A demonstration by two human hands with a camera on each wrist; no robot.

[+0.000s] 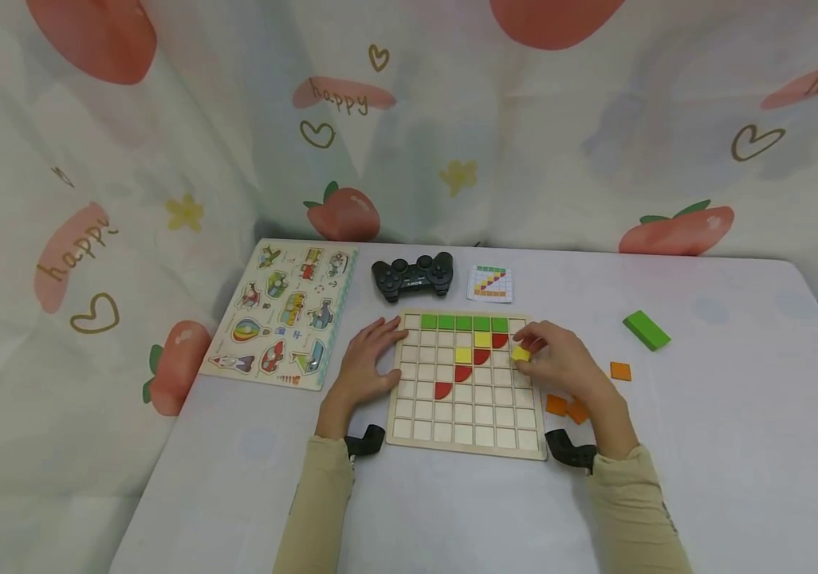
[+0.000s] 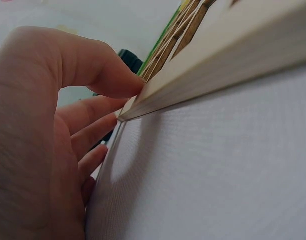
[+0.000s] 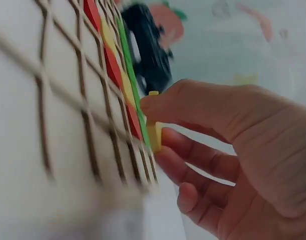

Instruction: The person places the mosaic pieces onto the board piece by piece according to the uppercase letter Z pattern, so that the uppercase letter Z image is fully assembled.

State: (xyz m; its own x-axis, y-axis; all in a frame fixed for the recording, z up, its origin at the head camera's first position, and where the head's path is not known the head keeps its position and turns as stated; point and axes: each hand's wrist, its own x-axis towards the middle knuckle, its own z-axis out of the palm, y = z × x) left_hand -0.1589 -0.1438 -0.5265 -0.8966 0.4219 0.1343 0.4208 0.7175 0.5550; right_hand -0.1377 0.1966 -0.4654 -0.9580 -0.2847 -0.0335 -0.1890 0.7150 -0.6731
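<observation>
A wooden grid board (image 1: 423, 430) lies on the table, with a row of green tiles (image 1: 464, 323) along its far side. Red quarter-circle tiles (image 1: 442, 390) step diagonally across it, and two yellow tiles (image 1: 463, 355) sit beside them. My left hand (image 1: 364, 363) rests against the board's left edge, its thumb touching the frame (image 2: 193, 82) in the left wrist view. Over the board's right side, my right hand (image 1: 560, 359) pinches a yellow tile (image 3: 154, 135) between thumb and fingers.
Three orange tiles (image 1: 620, 371) lie right of the board, with a green block (image 1: 646, 330) farther off. Behind the board are a black game controller (image 1: 413, 277) and a pattern card (image 1: 491, 285). A picture puzzle board (image 1: 265, 315) lies at the left.
</observation>
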